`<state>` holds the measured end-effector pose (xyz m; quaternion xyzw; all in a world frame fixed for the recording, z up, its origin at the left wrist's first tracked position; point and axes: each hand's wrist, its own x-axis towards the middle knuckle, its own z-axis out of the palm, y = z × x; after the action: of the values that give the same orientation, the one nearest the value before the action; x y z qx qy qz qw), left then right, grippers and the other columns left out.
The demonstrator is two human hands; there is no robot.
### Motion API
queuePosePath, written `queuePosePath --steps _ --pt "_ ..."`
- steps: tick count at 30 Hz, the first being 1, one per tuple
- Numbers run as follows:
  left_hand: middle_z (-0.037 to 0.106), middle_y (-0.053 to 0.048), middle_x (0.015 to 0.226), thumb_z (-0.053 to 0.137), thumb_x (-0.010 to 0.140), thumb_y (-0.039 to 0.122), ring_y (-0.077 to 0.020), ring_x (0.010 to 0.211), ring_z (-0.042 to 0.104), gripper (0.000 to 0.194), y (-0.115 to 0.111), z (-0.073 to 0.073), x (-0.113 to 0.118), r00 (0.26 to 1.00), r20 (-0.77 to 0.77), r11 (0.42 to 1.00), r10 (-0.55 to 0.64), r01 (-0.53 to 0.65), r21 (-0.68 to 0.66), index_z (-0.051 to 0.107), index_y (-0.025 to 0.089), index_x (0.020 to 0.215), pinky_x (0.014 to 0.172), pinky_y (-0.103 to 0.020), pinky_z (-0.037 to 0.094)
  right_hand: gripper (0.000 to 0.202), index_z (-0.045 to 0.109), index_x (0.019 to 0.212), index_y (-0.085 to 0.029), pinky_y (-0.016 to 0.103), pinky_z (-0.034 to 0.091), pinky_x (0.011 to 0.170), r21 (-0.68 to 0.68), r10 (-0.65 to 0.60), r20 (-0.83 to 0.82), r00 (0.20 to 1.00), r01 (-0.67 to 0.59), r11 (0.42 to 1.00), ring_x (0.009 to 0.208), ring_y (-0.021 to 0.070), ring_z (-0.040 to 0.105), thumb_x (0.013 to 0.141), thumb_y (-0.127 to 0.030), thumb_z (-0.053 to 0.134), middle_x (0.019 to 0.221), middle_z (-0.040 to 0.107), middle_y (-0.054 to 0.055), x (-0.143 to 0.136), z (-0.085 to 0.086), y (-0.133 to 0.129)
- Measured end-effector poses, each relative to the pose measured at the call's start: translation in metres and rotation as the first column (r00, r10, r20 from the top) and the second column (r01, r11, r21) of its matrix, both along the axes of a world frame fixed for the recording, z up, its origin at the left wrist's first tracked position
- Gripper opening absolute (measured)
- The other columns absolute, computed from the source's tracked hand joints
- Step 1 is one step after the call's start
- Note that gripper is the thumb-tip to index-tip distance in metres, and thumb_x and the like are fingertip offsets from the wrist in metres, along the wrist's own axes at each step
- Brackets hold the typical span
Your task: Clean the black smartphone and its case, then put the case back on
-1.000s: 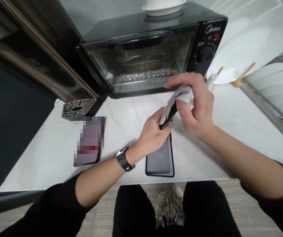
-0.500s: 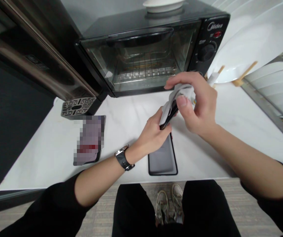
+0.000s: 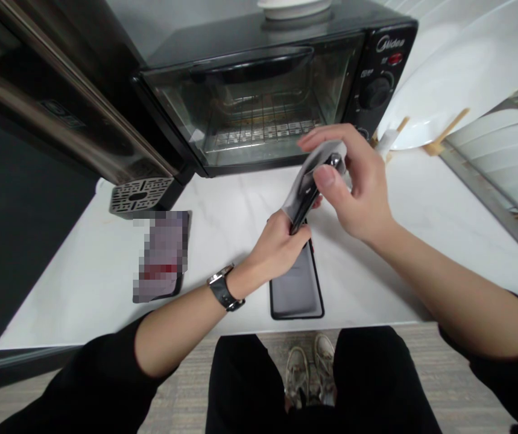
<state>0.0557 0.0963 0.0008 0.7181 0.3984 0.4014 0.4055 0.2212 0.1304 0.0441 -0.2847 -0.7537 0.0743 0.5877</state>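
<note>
My left hand [image 3: 283, 241], with a watch on its wrist, is closed on the lower end of a black phone [image 3: 304, 202], which is held tilted, edge toward me. A grey-white cloth [image 3: 306, 175] lies along the phone's far side and wraps over its top. My right hand [image 3: 358, 187] pinches the cloth at the phone's upper end, thumb on the near side and fingers curved over the top. Below them on the white table lies a black-rimmed phone case [image 3: 298, 286], partly covered by my left hand. Another phone [image 3: 161, 256], pixelated, lies at the left.
A black toaster oven [image 3: 259, 108] stands at the back with a white dish [image 3: 295, 8] on top. A metallic appliance with a drip tray [image 3: 138, 196] is at the left. White plates [image 3: 448, 90] stand in a rack at the right. The white table's [image 3: 69, 295] front edge is near my legs.
The phone stands a little more upright, and the cloth has slid to its far side, showing more of the black edge. My right hand has shifted slightly left and up.
</note>
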Motion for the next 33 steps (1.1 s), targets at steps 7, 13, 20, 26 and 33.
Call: queuePosePath --steps 7,13,20,26,33 --pt "0.068 0.0 0.091 0.057 0.088 0.017 -0.0205 0.083 0.063 0.024 -0.001 -0.003 -0.002 0.999 -0.027 1.0 -0.022 0.022 0.002 0.06 0.021 0.111 0.085 -0.037 0.054 0.018 0.064 0.109 -0.029 0.049 0.055 0.107 0.298 0.02 0.124 0.992 -0.057 0.953 0.109 0.0249 0.073 0.099 -0.023 0.05 0.104 0.075 0.003 0.002 0.006 -0.004" --pt "0.07 -0.001 0.095 0.054 0.087 0.016 -0.0237 0.098 0.067 0.024 0.002 -0.002 0.0 0.999 0.025 1.0 -0.03 0.03 0.004 0.062 0.022 0.109 0.097 -0.04 0.055 0.019 0.063 0.113 -0.029 0.049 0.058 0.098 0.114 0.009 0.051 0.999 -0.015 0.993 0.101 0.0261 0.072 0.102 -0.041 0.053 0.105 0.074 0.004 0.001 0.001 0.001" --pt "0.073 -0.003 0.103 0.057 0.087 0.02 -0.0248 0.101 0.067 0.025 0.001 -0.002 0.001 1.0 0.003 1.0 0.0 0.0 0.031 0.063 0.021 0.112 0.099 -0.04 0.054 0.021 0.062 0.117 -0.03 0.051 0.057 0.103 0.2 0.058 0.157 0.986 -0.089 0.976 0.113 0.0274 0.069 0.102 -0.037 0.049 0.113 0.073 0.005 0.004 0.007 0.001" --pt "0.073 -0.004 0.106 0.055 0.089 0.021 -0.0239 0.1 0.067 0.03 0.001 -0.003 0.0 1.0 0.011 0.999 -0.025 0.024 0.028 0.06 0.021 0.118 0.1 -0.042 0.053 0.019 0.063 0.11 -0.026 0.049 0.059 0.09 0.158 0.038 0.102 0.994 -0.054 0.986 0.099 0.0259 0.071 0.101 -0.039 0.053 0.103 0.073 0.005 0.004 0.004 0.002" --pt "0.065 0.001 0.079 0.056 0.088 0.021 -0.0222 0.085 0.065 0.011 0.001 -0.002 0.002 1.0 -0.001 1.0 0.003 -0.003 -0.008 0.06 0.023 0.097 0.091 -0.04 0.057 0.018 0.059 0.114 -0.031 0.051 0.057 0.1 0.136 0.052 0.106 0.993 -0.066 0.988 0.111 0.0257 0.067 0.103 -0.04 0.049 0.111 0.071 0.004 0.002 0.002 0.002"
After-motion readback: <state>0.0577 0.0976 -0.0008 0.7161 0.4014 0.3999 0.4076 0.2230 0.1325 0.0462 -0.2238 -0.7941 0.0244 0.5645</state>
